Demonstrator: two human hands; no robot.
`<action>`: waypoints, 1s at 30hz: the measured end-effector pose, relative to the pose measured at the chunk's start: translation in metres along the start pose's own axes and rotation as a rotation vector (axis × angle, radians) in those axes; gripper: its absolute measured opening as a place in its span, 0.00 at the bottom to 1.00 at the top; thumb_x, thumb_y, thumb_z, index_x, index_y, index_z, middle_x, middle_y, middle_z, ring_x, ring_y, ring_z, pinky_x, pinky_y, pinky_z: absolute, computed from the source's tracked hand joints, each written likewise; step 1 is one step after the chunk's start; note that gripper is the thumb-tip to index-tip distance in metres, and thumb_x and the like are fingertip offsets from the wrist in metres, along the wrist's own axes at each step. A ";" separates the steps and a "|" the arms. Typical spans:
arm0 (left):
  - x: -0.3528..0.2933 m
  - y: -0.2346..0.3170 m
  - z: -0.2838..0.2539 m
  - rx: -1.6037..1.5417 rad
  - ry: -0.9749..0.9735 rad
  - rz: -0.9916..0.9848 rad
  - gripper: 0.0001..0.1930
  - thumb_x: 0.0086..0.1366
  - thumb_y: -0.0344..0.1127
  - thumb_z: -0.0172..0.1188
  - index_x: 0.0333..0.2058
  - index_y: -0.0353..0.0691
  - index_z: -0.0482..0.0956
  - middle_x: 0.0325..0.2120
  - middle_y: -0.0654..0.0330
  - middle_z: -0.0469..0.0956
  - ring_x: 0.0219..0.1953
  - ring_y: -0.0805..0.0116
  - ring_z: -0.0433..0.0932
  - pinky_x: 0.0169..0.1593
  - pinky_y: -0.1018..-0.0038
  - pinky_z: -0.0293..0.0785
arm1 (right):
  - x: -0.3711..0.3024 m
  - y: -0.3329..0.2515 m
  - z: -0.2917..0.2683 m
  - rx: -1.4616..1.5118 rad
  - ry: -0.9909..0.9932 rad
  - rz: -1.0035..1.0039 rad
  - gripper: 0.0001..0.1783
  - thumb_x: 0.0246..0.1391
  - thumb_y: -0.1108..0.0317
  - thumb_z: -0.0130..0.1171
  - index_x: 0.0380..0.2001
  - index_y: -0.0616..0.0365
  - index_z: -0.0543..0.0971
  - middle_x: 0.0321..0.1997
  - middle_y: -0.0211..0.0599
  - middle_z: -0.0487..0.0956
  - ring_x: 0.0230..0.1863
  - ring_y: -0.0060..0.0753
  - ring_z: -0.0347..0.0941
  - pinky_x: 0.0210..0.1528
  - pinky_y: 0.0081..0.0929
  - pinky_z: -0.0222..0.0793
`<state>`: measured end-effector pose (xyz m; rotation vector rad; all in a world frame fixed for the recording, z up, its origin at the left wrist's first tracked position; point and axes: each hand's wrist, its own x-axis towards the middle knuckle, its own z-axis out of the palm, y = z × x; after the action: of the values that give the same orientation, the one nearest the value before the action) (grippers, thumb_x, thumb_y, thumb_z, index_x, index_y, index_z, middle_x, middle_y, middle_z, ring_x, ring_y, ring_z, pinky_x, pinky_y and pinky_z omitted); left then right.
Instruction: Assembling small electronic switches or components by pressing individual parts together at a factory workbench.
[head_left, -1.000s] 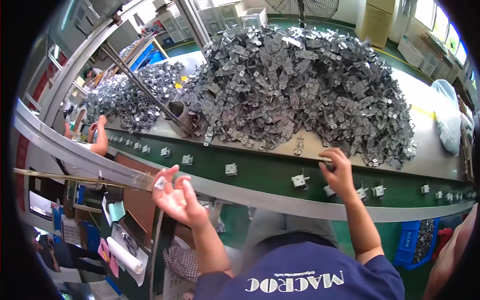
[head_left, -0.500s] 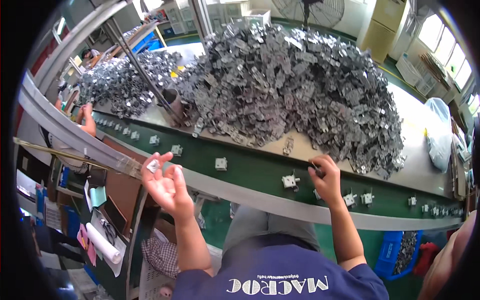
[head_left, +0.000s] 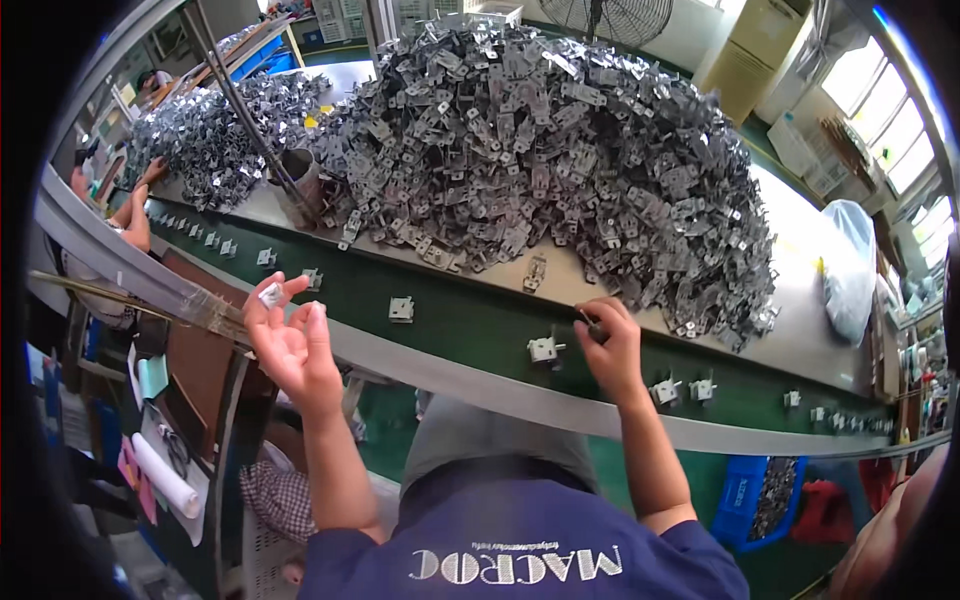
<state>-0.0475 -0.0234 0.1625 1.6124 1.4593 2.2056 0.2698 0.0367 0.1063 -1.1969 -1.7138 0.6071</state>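
My left hand [head_left: 295, 352] is raised palm up at the near belt edge, fingers bent and thumb apart. A small white piece [head_left: 270, 294] rests against its fingers; its kind is unclear. Over the green conveyor belt [head_left: 460, 338], my right hand [head_left: 612, 352] pinches a small dark object [head_left: 597, 332] with a thin tip, mostly hidden by the fingers. Just left of that hand sits a white square metal unit [head_left: 543, 349] with a side stub. Another white unit [head_left: 401, 309] lies on the belt between my hands, and several more stretch out both ways.
Beyond the belt, a metal table holds a tall heap of grey metal brackets [head_left: 560, 160]; one bracket [head_left: 535, 272] lies near its edge. A metal cup [head_left: 302, 185], a clear plastic bag [head_left: 848, 270] and a blue bin [head_left: 738, 500] stand around. A co-worker's arm [head_left: 135, 215] reaches in at far left.
The whole view has shifted, so the belt and both hands appear farther left. My right hand still pinches the dark object, and my left still has the white piece at its fingers.
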 end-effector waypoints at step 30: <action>0.006 -0.019 -0.001 0.000 0.010 -0.096 0.24 0.55 0.19 0.52 0.51 0.33 0.60 0.49 0.54 0.63 0.44 0.65 0.71 0.38 0.78 0.71 | 0.009 0.008 0.022 -0.040 -0.066 -0.017 0.11 0.40 0.79 0.60 0.32 0.61 0.77 0.32 0.33 0.74 0.21 0.23 0.63 0.24 0.19 0.59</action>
<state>-0.0593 -0.0106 0.1536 1.5000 1.5060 2.1654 0.2532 0.0501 0.0941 -1.2005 -1.7974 0.6113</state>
